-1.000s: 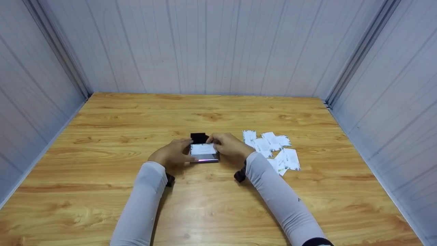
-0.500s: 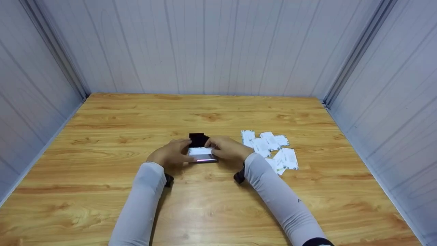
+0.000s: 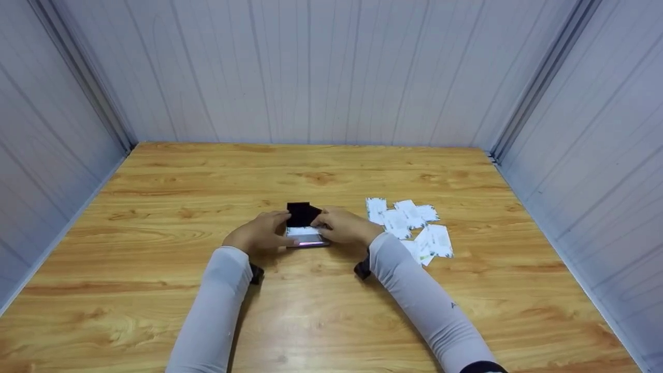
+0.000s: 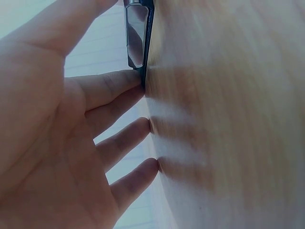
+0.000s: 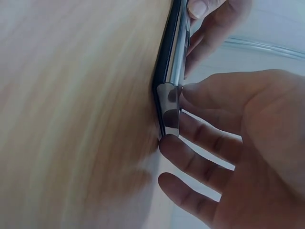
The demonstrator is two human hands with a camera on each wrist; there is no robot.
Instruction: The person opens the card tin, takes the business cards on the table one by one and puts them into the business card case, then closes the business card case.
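A shiny metal business card case [image 3: 311, 244] lies on the table in the head view, its black lid [image 3: 301, 213] folded open away from me. Inside the near half shows a strip of a white business card [image 3: 299, 231], the rest tucked under the metal. My left hand [image 3: 256, 231] holds the case's left end, thumb at the near edge and fingers at the back. At the right end, my right hand [image 3: 348, 226] pinches the card's edge between thumb and forefinger. In the right wrist view, other fingers rest beside the end of the card case [image 5: 170, 102].
Several loose white cards [image 3: 437, 241] with patterned corners lie scattered and partly overlapping to the right of my right hand. The wooden table [image 3: 316, 176] meets pale panel walls [image 3: 311, 72] at the back and sides.
The card has slid toward me, deeper into the case, so less of it shows and more of the black lid is visible. My right fingers moved slightly nearer with it; my left hand stays put.
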